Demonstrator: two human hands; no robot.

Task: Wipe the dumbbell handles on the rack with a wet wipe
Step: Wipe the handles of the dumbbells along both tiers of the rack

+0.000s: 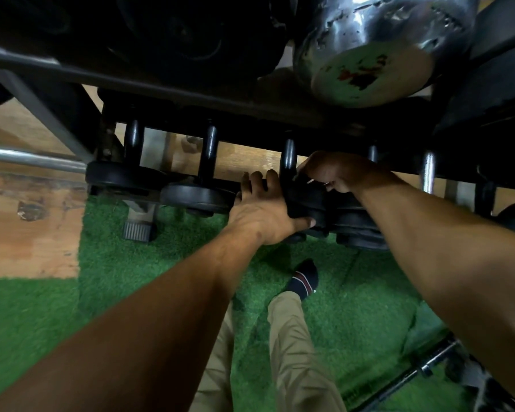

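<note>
Low rack [173, 90], lower row of dumbbells, handles pointing back toward the wall. Left hand [262, 212] braces the near black plate [306, 203] of the middle dumbbell, fingers spread along its left edge, thumb hooked under the plate's lower rim, so it's clamped on the plate. Right hand [336, 171] sits just beside that dumbbell's black handle [288, 156], fingers curled in, with a thin pale sliver at the fingertips, probably the wipe [318, 182]; too small to be sure, and can't tell whether it touches the handle yet. Two more dark handles [208, 150] to the left, a chrome one [427, 171] to the right, all well apart from the hands. Chrome kettlebell [369, 46] hangs on the tier above, close over the work. Green turf [131, 263] below, socked foot [305, 278] near the rack. Judgement: step in hand is wiping the middle handle. To do it well, keep the left hand steadying the plate so the dumbbell doesn't roll, wrap the wipe round the bar, run its full length while twisting to cover the underside, then move along the row. Watch knuckles against the upper tier.
</note>
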